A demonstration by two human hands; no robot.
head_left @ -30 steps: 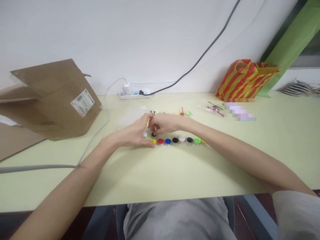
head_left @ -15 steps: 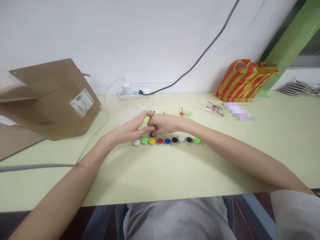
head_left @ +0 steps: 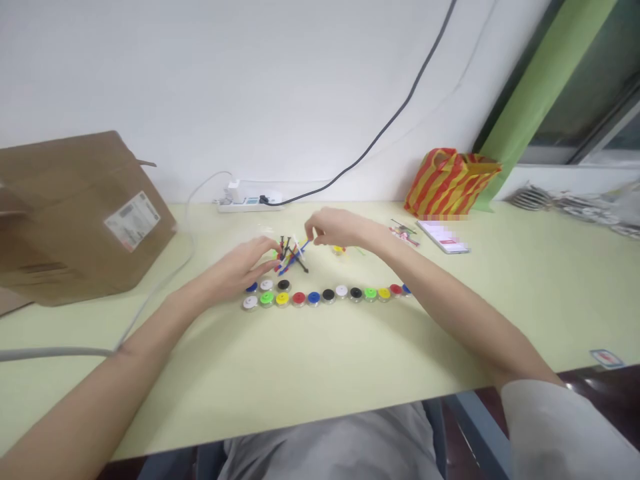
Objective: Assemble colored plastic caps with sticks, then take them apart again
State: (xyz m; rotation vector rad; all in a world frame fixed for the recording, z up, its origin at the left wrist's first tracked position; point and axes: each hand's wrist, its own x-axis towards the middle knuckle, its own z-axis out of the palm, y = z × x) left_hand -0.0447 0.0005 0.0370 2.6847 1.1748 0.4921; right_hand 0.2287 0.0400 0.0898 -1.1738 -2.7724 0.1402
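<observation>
Even, fairly bright light, seemingly from above, washes the wall [head_left: 150, 80] and table [head_left: 320, 373], leaving soft shadows beneath the left arm [head_left: 145, 350] and right arm [head_left: 450, 313]; the window [head_left: 570, 100] is dark. The wide lens stretches the edges, the small sticks [head_left: 299, 261] look slightly blurred, and blocky pixels mask part of the phone [head_left: 440, 235].

Sticks [head_left: 299, 261] betw. L hand [head_left: 245, 264] & R hand [head_left: 331, 227]: smooth plastic. Discs [head_left: 313, 298] nearside of hands: shiny plastic tops, clear bases. Tabletop [head_left: 300, 373] under: smooth, low sheen. Box [head_left: 75, 247] left of L: matt cardbd, paper label [head_left: 133, 221]. Bag [head_left: 443, 187] past R: thin plastic.
</observation>
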